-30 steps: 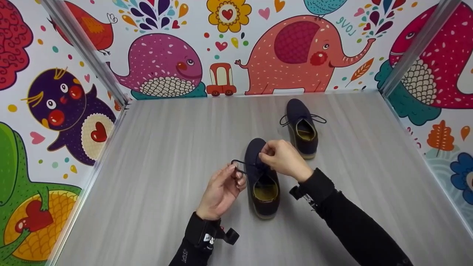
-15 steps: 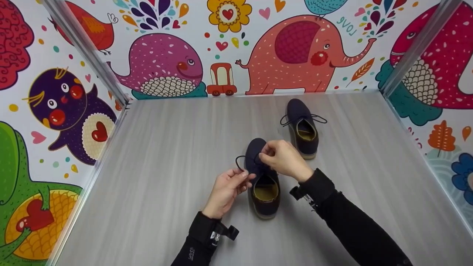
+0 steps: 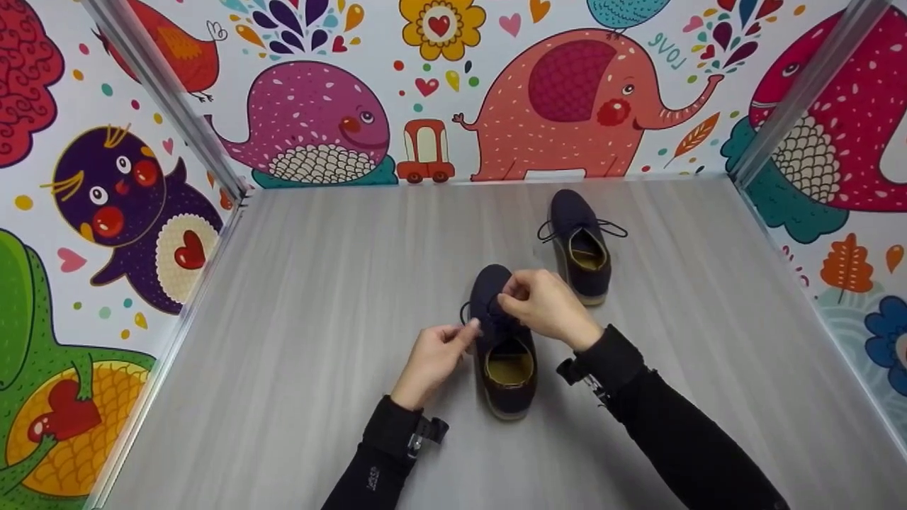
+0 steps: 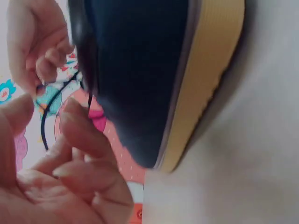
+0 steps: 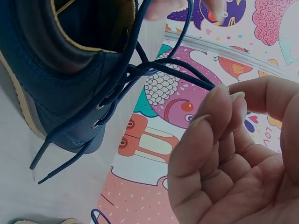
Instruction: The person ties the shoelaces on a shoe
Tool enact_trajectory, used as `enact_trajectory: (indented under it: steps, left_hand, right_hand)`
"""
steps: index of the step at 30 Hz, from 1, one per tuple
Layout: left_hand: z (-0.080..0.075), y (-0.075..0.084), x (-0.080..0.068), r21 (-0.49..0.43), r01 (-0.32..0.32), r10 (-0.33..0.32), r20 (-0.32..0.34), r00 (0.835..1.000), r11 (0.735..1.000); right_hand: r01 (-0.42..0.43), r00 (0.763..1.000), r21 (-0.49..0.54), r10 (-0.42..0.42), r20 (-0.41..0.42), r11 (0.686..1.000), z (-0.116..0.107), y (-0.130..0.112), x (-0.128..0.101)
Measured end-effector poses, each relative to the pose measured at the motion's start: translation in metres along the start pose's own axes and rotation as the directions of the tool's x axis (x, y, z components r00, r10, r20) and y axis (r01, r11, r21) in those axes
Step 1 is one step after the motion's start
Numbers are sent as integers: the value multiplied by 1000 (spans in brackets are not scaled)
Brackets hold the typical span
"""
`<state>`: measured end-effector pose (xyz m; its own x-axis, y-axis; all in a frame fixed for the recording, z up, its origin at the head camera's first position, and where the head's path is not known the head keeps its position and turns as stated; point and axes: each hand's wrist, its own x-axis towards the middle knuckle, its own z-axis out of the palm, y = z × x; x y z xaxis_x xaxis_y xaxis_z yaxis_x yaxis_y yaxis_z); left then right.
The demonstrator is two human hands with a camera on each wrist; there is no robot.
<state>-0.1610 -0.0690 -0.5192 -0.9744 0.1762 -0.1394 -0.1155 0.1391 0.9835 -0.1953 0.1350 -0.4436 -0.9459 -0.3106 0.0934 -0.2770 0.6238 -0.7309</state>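
Note:
A navy lace-up shoe [image 3: 489, 280] with a tan sole sits on the floor, toe pointing away. My right hand [image 3: 545, 304] is above its lacing; in the right wrist view the thumb and fingertips pinch a doubled loop of the dark shoelace [image 5: 187, 74]. A crossing of the lace shows over the tongue, and two tipped ends hang down the shoe's side. My left hand [image 3: 434, 361] is at the shoe's left side. Its thumb and index finger stand apart in the left wrist view, with a curved strand of lace [image 4: 44, 126] running between and behind them.
The matching shoe [image 3: 574, 212], its lace tied in a bow, stands farther back to the right. Low walls with printed cartoon animals [image 3: 560, 106] border the grey wood-look floor [image 3: 319, 283] at the back and both sides, with metal posts at the corners.
My left hand has turned palm-down and moved right towards the shoe, and the lace loop beside it has become smaller. The right hand keeps its pinch in the same place.

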Motion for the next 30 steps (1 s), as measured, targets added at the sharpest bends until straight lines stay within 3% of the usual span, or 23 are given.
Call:
enact_trajectory:
  steps: [5,9,11,15,18,21,26,30]
  left_hand:
    - [-8,6,16,-85,84,-86,-11,996,993]
    - [-9,2,28,-192,107,-110,-5,994,976]
    - [-8,3,27,-211,97,-102,-16,995,973]
    - [-5,4,18,-134,62,-65,-18,998,989]
    - [-1,7,10,-85,30,-29,15,999,996]
    - [3,11,6,-136,24,-15,65,998,990]
    - [12,14,5,-304,63,-24,129,991,951]
    - [14,15,3,-433,106,-39,160,986,895]
  right_hand:
    - [-8,1000,6,8,-8,1000,-1,1,-1]
    - [3,1000,9,-3,-9,1000,1,1,-2]
    - [6,1000,13,-6,-9,1000,1,2,-2]
    - [-6,1000,20,7,-14,1000,0,3,-2]
    - [-16,1000,23,17,-21,1000,-1,3,-3]
    - [-25,999,26,26,-26,999,-1,2,-3]
    - [-33,999,25,33,-17,999,0,0,-3]
    - [-26,1000,18,26,-18,1000,0,-1,-3]
